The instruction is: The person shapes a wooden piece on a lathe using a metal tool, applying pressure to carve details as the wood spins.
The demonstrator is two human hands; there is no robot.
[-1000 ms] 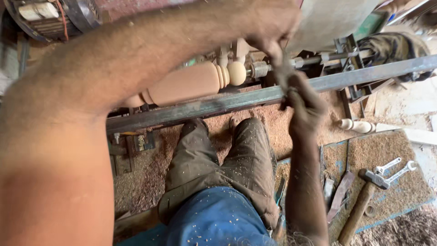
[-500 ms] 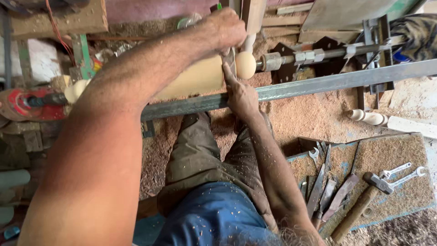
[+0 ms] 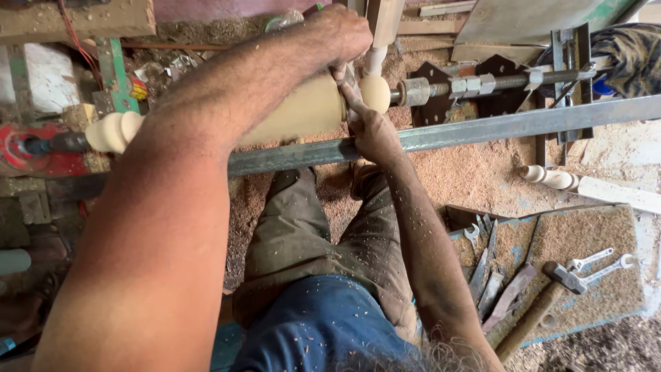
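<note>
Sawdust floor (image 3: pixel 475 176), steel rail (image 3: pixel 482 131) across. Smooth pale turned spindle (image 3: pixel 303 110) on lathe, 12 o'clock. Left hand (image 3: pixel 341 34) fingers curl over it; right hand (image 3: pixel 372 131) fingers pinch its groove. Hammer (image 3: pixel 544 303) at 4 o'clock.

A sawdust-strewn floor (image 3: pixel 482 176) carries a turned wooden spindle (image 3: pixel 551 178) and a low tray (image 3: pixel 606 234) holding a hammer (image 3: pixel 544 300), two spanners (image 3: pixel 597 265) and what appear to be chisels (image 3: pixel 490 272).
</note>
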